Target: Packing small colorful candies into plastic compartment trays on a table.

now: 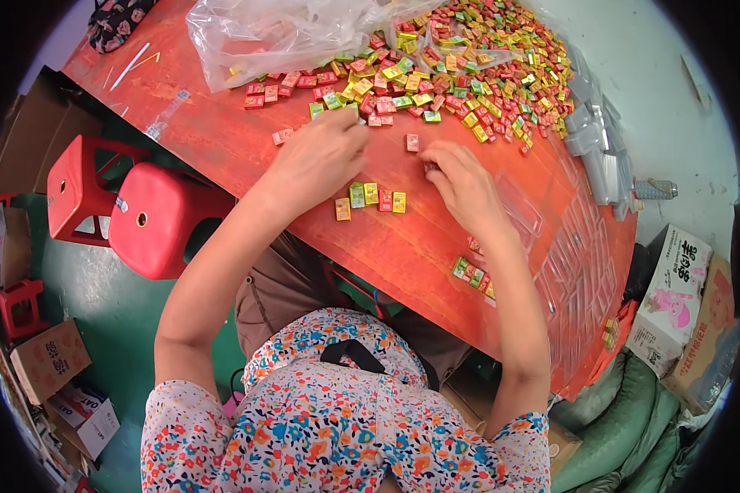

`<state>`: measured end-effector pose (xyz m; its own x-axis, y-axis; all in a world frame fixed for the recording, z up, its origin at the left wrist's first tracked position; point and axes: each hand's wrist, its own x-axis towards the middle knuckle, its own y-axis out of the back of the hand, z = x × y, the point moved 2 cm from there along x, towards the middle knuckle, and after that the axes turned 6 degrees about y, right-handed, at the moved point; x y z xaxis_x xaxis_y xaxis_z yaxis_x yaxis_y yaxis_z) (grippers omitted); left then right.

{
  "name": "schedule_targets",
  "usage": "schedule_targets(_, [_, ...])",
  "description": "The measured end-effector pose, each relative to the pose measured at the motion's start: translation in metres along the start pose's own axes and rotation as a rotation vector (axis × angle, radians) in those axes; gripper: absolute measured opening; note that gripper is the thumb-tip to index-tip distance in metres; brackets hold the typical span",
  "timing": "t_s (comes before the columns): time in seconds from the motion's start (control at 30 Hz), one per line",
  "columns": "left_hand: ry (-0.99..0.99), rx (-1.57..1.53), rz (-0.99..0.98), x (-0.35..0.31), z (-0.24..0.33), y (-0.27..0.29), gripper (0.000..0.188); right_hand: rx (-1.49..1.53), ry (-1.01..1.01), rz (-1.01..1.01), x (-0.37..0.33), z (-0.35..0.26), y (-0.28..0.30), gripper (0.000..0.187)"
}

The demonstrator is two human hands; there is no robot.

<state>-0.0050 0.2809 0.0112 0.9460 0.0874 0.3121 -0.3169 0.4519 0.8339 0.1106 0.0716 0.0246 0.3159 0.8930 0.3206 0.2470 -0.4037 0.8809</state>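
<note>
My left hand (325,152) reaches to the near edge of a big pile of small red, yellow, green and orange boxes (423,82). Its fingers are curled together among them; what they hold is hidden. To the right, my right hand (466,182) hovers low over the table, thumb and fingers drawn together, and I cannot make out anything between them. A single red box (412,142) lies just beyond its fingertips. Nearer to me stand several boxes in a loose row, among them a yellow box (399,202) and an orange box (343,209). More boxes (473,275) sit partly under my right forearm.
A clear plastic bag (271,41) covers part of the pile at the back. Clear plastic cases (584,287) spread along the right of the red table (419,279). Red stools (160,218) stand at the left, cartons (674,296) at the right.
</note>
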Motion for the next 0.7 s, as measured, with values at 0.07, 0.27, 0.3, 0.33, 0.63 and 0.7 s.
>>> schedule_targets(0.07, [0.015,-0.039,0.062,-0.027,0.003,0.02,0.024,0.035,-0.028,-0.052,-0.013,-0.005,0.0,0.024])
schedule_targets(0.27, [0.221,-0.245,-0.082,-0.077,0.017,0.026,0.034,0.365,-0.122,-0.121,-0.027,-0.023,-0.004,0.034])
schedule_targets(0.3, [0.22,-0.244,-0.082,-0.077,0.018,0.025,0.034,0.379,-0.134,-0.138,-0.025,-0.026,-0.005,0.038])
schedule_targets(0.33, [0.241,-0.259,-0.074,-0.076,0.021,0.024,0.041,0.393,-0.146,-0.155,-0.024,-0.03,-0.006,0.041])
schedule_targets(0.63, [0.117,-0.242,-0.213,-0.048,0.014,0.013,0.055,0.106,-0.085,-0.195,-0.01,-0.045,-0.016,0.043])
schedule_targets(0.7, [0.112,-0.261,-0.233,-0.049,0.014,0.01,0.052,0.101,-0.081,-0.161,-0.012,-0.046,-0.02,0.041])
